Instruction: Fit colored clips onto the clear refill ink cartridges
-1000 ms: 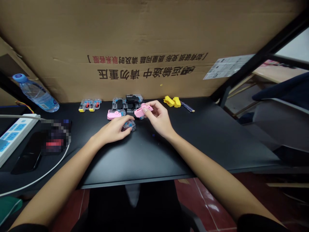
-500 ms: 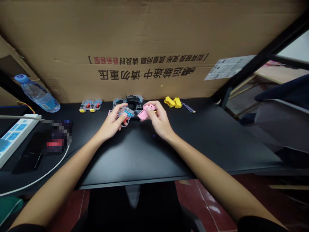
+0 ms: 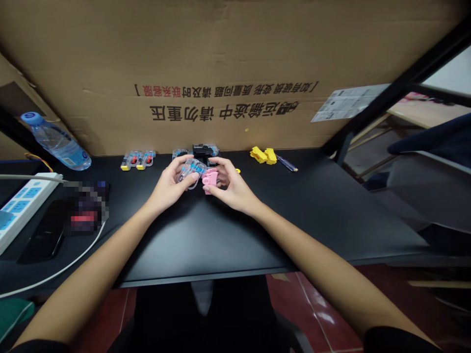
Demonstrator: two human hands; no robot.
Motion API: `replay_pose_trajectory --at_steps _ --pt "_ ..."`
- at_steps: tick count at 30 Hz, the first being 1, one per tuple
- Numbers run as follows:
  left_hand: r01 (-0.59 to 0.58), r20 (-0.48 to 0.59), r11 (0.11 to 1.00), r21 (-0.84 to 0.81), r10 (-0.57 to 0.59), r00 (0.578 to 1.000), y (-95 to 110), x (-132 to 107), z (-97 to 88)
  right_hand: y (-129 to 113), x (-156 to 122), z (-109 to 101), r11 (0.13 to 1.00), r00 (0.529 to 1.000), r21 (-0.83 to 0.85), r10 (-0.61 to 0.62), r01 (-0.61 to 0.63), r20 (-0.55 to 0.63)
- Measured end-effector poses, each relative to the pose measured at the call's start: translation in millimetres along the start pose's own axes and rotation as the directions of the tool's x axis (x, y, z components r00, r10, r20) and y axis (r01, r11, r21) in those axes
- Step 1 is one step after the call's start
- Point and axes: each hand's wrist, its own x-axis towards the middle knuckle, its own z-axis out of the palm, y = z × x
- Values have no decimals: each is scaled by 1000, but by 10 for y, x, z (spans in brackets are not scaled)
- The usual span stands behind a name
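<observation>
My left hand (image 3: 170, 186) is closed around a small clear plastic toy gun (image 3: 194, 167) with blue parts inside; its looped trigger guard hangs below my thumb. Between the thumb and fingers of my right hand (image 3: 235, 190) is a pink plastic part (image 3: 210, 179), held upright against or very close to the toy gun's right end. Whether the two touch I cannot tell. Behind my hands lie more clear and black toy gun pieces (image 3: 204, 150), partly hidden by my fingers. A bit of yellow plastic (image 3: 238, 171) shows just past my right hand.
Two clear toy guns with yellow tips (image 3: 138, 160) lie at the back left. Yellow plastic parts (image 3: 264, 155) and a screwdriver (image 3: 287, 163) are at the back right. A water bottle (image 3: 59, 142), power strip (image 3: 27, 208) and phone (image 3: 46, 230) occupy the left. Cardboard (image 3: 228, 54) stands behind.
My right hand has moved left, bringing the pink part to the toy gun, and has turned the part more upright. The toy gun has tilted slightly in my left hand.
</observation>
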Motion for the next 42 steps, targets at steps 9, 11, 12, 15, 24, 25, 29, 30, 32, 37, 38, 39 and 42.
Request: replay_pose_trajectory --at_steps 9,11,12,15,24,25,29,30,32,37,38,39,42 --pt "-34 -11 999 -43 33 999 12 9 5 13 2 15 1000 999 -20 -19 20 41" --pt "-6 -20 993 -120 3 1000 13 12 12 30 -1 8 998 999 -54 -22 24 34" --pt "4 -22 989 -150 -7 1000 13 14 15 36 -3 5 997 999 -69 -21 23 29" --pt "10 -23 980 -198 -14 1000 10 17 23 37 -13 -2 996 1000 -90 -12 13 12" --pt "2 -23 981 -194 -6 1000 -2 12 48 -13 -23 0 988 999 -150 -31 35 33" --pt "0 -22 982 -188 -4 1000 0 11 47 -18 -22 2 988 999 -151 -29 34 30" --pt "-2 -16 992 -130 0 1000 -1 12 37 -8 -28 11 988 999 -149 -23 26 24" --pt "0 -11 994 -113 -2 1000 -2 13 34 3 -31 15 989 999 -145 -17 21 28" --pt "5 3 995 -96 -4 1000 -2 13 30 30 -37 24 991 999 -130 -8 12 36" --pt "-3 34 999 -49 4 999 29 -1 34 74 -35 44 992 998 -124 -27 34 57" --pt "-8 37 1000 -29 9 999 39 -4 35 75 -32 44 991 998 -125 -30 37 56" --pt "-13 38 1000 -13 14 999 47 -7 35 73 -28 44 992 998 -124 -28 34 53" --pt "-18 31 1000 -2 18 999 60 -13 31 44 -18 37 996 999 -93 16 -13 31"
